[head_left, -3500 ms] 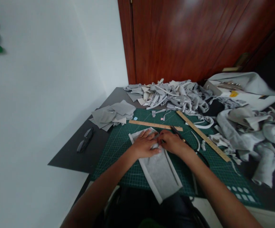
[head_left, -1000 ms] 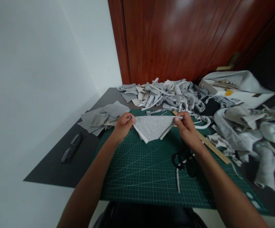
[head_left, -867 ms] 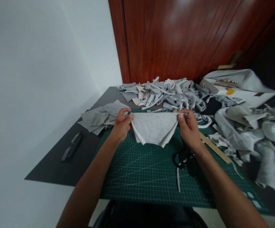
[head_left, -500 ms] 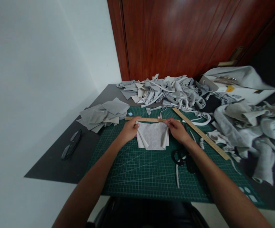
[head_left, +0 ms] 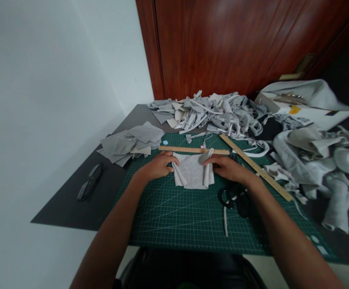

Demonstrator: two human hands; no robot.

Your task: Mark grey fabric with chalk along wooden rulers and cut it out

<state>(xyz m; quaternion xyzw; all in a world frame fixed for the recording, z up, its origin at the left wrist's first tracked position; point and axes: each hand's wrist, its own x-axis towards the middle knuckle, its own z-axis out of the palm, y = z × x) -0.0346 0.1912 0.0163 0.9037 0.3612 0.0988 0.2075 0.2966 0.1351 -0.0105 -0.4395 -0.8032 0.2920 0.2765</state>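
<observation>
A small piece of light grey fabric [head_left: 192, 170] lies on the green cutting mat [head_left: 174, 218], its left and right sides curled inward. My left hand [head_left: 159, 165] is closed at the fabric's upper left edge, fingertips over the cloth and thumb below. At the opposite side, my right hand [head_left: 225, 167] grips the right edge, where the cloth stands up in a fold. Just beyond the fabric lies a wooden ruler [head_left: 189, 150]. Black-handled scissors [head_left: 227, 198] rest near my right wrist, with a narrow fabric strip [head_left: 225, 222] beside them.
A second wooden ruler [head_left: 255, 166] lies slanted at the right. Flat grey fabric pieces [head_left: 135, 140] are stacked at left, near eyeglasses [head_left: 90, 182]. Fabric scraps [head_left: 210, 112] heap at the back; more cloth [head_left: 307, 156] and a white box [head_left: 309, 114] stand right.
Both hands have shifted from the fabric's top corners down along its sides. The right edge is now folded up and inward, and the ruler behind shows more fully.
</observation>
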